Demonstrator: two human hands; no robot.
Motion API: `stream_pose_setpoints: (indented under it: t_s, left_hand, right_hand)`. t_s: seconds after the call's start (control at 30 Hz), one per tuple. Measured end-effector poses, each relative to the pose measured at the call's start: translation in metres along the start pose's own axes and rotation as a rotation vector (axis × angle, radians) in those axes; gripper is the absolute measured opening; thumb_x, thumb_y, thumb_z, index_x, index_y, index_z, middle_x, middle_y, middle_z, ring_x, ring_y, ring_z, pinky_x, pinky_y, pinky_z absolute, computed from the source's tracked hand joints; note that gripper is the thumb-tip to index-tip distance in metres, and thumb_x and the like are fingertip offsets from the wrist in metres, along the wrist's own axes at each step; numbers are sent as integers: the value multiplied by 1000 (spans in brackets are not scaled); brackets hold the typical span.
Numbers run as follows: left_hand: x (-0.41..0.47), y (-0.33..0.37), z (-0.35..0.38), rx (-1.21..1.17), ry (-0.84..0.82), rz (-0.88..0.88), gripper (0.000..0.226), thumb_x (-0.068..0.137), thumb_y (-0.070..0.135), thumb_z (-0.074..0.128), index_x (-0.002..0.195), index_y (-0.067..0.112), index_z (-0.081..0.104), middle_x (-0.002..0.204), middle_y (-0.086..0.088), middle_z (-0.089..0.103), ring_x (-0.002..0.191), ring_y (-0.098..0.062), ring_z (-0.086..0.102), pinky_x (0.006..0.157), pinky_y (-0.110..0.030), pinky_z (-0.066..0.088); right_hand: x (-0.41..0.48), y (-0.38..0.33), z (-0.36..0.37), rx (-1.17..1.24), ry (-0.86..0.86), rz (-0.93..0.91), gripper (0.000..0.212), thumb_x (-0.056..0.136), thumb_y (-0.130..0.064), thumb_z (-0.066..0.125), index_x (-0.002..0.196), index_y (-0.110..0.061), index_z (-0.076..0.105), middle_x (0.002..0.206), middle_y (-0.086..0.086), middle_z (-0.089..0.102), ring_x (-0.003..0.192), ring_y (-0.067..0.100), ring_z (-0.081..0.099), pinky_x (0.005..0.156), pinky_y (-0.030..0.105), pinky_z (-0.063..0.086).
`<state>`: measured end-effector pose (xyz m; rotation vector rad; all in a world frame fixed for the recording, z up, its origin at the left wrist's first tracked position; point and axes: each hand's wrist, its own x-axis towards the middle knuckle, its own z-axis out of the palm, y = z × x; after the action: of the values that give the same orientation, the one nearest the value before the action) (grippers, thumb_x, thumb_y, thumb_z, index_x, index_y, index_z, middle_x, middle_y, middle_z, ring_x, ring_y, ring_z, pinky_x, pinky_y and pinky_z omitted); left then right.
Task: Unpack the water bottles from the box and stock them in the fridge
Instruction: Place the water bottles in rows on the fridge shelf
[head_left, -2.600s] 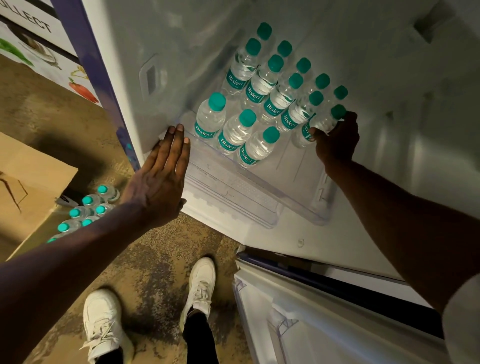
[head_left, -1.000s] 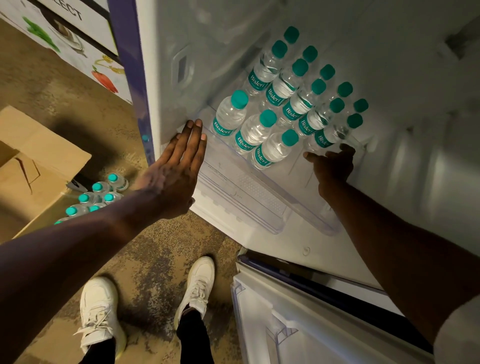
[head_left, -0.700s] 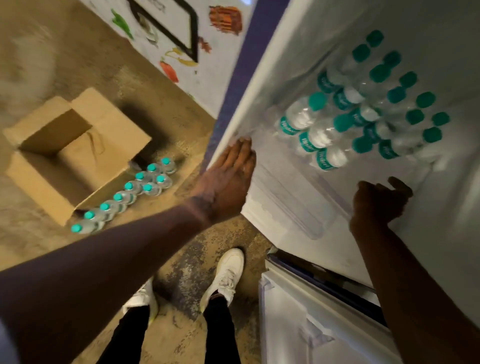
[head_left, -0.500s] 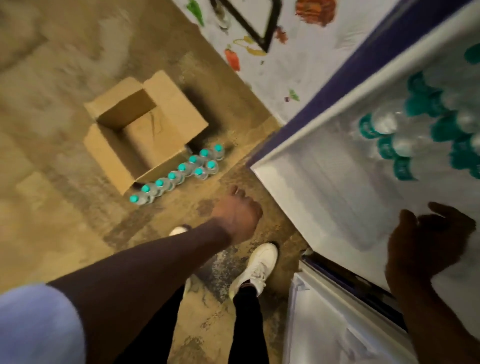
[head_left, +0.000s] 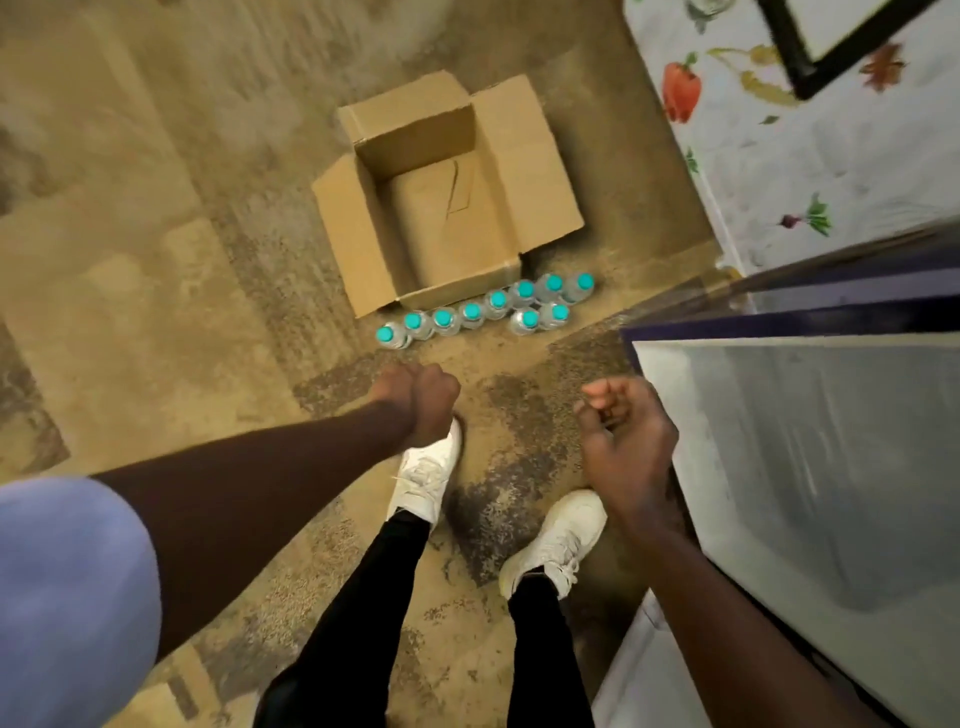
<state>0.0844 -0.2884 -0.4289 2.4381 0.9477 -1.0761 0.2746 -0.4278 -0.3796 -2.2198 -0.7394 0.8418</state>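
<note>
Judging unpacking done: box (head_left: 524, 171) empty; ten water bottles (head_left: 471, 313) lined on floor against box's near side, not yet in fridge (head_left: 789, 447); left hand (head_left: 422, 401), right hand (head_left: 626, 439) curled, holding nothing.

A: Underfoot?
B: A mottled tan floor (head_left: 156, 270). White left shoe (head_left: 423, 480) planted ahead of white right shoe (head_left: 558, 540), black trousers (head_left: 363, 597) above.
A: Top right?
B: A white panel (head_left: 753, 171) printed with vegetables, among them a red pepper (head_left: 681, 91) and a radish (head_left: 808, 218). A black frame (head_left: 810, 78) sits near its corner.
</note>
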Motion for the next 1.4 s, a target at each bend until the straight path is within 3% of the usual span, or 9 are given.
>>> stream_pose_setpoints:
  t_s: [0.1, 0.4, 0.47, 0.57, 0.67, 0.83, 1.03, 1.23, 1.4]
  left_hand:
    - [12, -32, 13, -59, 12, -85, 24, 98, 35, 56, 110, 19, 70, 116, -9, 73, 108, -33, 71, 75, -36, 46]
    - [63, -92, 88, -131, 92, -311, 15, 102, 24, 54, 99, 16, 67, 70, 0, 46, 83, -25, 66, 68, -34, 49]
    - [75, -100, 108, -141, 120, -357, 18, 104, 23, 49, 105, 15, 65, 81, -5, 58, 82, -25, 60, 74, -38, 52]
    - [94, -108, 134, -164, 151, -390, 35, 109, 25, 44, 140, 10, 51, 117, -15, 65, 94, -29, 63, 80, -43, 54]
    - [114, -115, 151, -193, 172, -384, 52, 110, 24, 45, 156, 8, 30, 140, -19, 56, 107, -33, 65, 79, -43, 55]
    - [144, -117, 162, -240, 200, -384, 53, 112, 29, 48, 159, 14, 29, 149, -18, 52, 113, -34, 66, 68, -40, 51]
    - [157, -112, 165, -194, 219, -362, 40, 103, 3, 57, 142, 5, 48, 114, -16, 62, 59, -17, 49, 44, -31, 34]
    - [129, -108, 154, -194, 234, -338, 22, 110, 15, 49, 129, 5, 51, 89, -8, 54, 59, -14, 41, 56, -32, 41]
    - [81, -97, 129, -153, 267, -289, 21, 109, 27, 48, 121, 11, 54, 74, 3, 47, 55, -10, 42, 57, -32, 44]
  right_hand:
    - [31, -14, 51, -142, -164, -133, 15, 89, -6, 73, 101, -14, 68, 97, 2, 68, 88, 20, 66, 80, 44, 59]
    - [103, 2, 202, -599, -578, -521, 33, 95, -22, 72, 126, -22, 62, 120, -1, 59, 103, 19, 62, 89, 42, 58]
    - [112, 13, 232, -674, -603, -562, 50, 96, -20, 71, 143, -19, 54, 137, 6, 56, 119, 28, 60, 97, 42, 55]
    - [121, 25, 270, -769, -650, -627, 65, 98, -12, 68, 156, -15, 40, 151, 16, 44, 129, 35, 56, 101, 45, 53]
    - [129, 34, 304, -862, -648, -686, 67, 96, 2, 62, 157, -10, 36, 154, 21, 38, 132, 38, 52, 99, 48, 57]
    - [137, 49, 335, -890, -618, -715, 59, 93, 11, 58, 149, -8, 47, 150, 21, 39, 134, 37, 47, 100, 49, 57]
    - [140, 62, 333, -783, -614, -657, 51, 98, 2, 60, 147, -8, 52, 149, 21, 40, 123, 35, 59, 96, 44, 59]
    - [114, 75, 291, -609, -551, -544, 41, 101, -24, 63, 141, -18, 57, 141, 11, 46, 115, 23, 60, 94, 39, 61]
    - [64, 60, 221, -425, -391, -420, 34, 90, -21, 78, 123, -18, 68, 132, 3, 50, 109, 13, 58, 89, 32, 62]
